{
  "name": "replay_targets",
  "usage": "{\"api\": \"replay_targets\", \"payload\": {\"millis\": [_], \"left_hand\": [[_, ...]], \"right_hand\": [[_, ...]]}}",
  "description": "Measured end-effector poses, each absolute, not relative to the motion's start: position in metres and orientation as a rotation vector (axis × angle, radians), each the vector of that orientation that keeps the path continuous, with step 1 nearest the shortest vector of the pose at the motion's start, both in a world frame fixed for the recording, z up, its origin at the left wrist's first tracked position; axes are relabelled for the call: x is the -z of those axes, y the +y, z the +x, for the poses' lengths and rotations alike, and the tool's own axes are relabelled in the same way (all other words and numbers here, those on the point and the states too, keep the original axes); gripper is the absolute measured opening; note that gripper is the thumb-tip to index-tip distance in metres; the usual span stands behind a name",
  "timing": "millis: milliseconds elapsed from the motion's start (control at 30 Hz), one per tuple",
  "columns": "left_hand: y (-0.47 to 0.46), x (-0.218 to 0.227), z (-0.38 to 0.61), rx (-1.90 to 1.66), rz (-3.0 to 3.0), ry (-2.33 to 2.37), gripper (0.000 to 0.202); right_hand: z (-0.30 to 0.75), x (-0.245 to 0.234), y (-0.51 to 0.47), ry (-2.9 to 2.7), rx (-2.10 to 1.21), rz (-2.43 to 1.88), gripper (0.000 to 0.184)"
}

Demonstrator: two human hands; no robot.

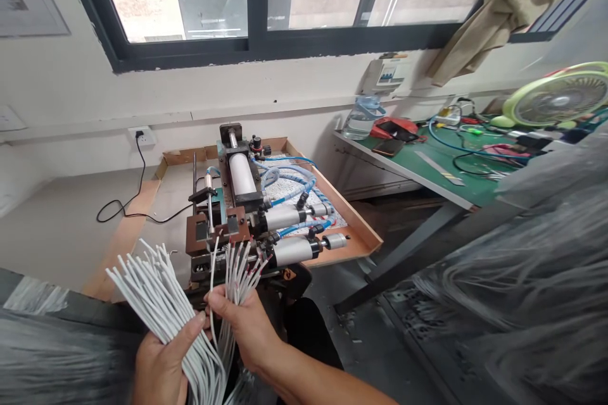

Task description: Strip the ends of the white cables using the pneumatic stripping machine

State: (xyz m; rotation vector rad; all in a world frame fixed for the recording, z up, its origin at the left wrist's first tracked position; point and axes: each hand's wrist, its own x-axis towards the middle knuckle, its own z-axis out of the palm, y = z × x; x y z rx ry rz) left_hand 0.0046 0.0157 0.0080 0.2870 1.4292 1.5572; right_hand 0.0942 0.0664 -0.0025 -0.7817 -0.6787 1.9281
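My left hand (164,361) is wrapped round a thick bundle of white cables (154,291), whose cut ends fan out up and to the left. My right hand (247,326) grips a smaller bundle of white cables (237,272) with reddish tips. Between its thumb and finger one single cable (213,304) stands apart from the rest. Both bundles hang down toward the bottom edge. Just beyond the cable ends sits a pneumatic machine (242,177) with silver cylinders, brown blocks and blue air hoses.
A wooden-edged bench (351,221) carries the machine. At right, a green-topped table (403,155) holds a water jug (363,117), a phone (388,148), a ruler (439,168) and a green fan (560,98). Plastic-wrapped cable bundles (522,291) lie at right. A black cord (142,171) runs to a wall socket.
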Motion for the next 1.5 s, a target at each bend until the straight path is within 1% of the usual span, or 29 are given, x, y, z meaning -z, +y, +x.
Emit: {"api": "replay_targets", "payload": {"millis": [100,167,300,400,500,633,700,767,900,1000,1133,1333,1500], "left_hand": [[0.015,-0.007,0.004,-1.57,0.235,1.449,0.018],[0.015,-0.006,0.003,-1.568,0.224,1.429,0.02],[0.017,-0.007,0.004,-1.569,0.209,1.435,0.024],[0.017,-0.009,0.006,-1.579,0.209,1.473,0.023],[0.016,-0.009,0.006,-1.59,0.228,1.488,0.021],[0.015,-0.009,0.006,-1.588,0.324,1.439,0.021],[0.014,-0.008,0.005,-1.572,0.361,1.423,0.021],[0.014,-0.007,0.004,-1.566,0.354,1.421,0.02],[0.012,-0.005,0.003,-1.553,0.322,1.392,0.019],[0.011,-0.006,0.003,-1.565,0.309,1.388,0.02],[0.01,-0.006,0.005,-1.576,0.277,1.364,0.023],[0.009,-0.004,0.004,-1.585,0.305,1.369,0.019],[0.01,-0.003,0.003,-1.559,0.269,1.453,0.023]], "right_hand": [[0.093,0.003,0.069,-0.659,-1.786,-0.878,0.019],[0.092,0.004,0.072,-0.633,-1.781,-0.892,0.016],[0.089,0.003,0.077,-0.511,-1.897,-0.882,0.012],[0.089,0.0,0.078,-0.44,-1.942,-0.908,0.011],[0.09,-0.002,0.078,-0.434,-2.04,-0.88,0.014],[0.092,-0.001,0.074,-0.655,-2.251,-0.691,0.022],[0.093,0.0,0.071,-0.711,-2.223,-0.667,0.024],[0.094,-0.001,0.067,-0.693,-2.106,-0.696,0.025],[0.1,-0.001,0.062,-0.73,-1.934,-0.739,0.022],[0.105,0.004,0.057,-0.782,-1.972,-0.741,0.02],[0.108,0.012,0.053,-0.834,-2.067,-0.757,0.022],[0.108,0.009,0.058,-0.856,-2.109,-0.783,0.02],[0.109,0.006,0.062,-0.798,-2.072,-0.803,0.021]]}}
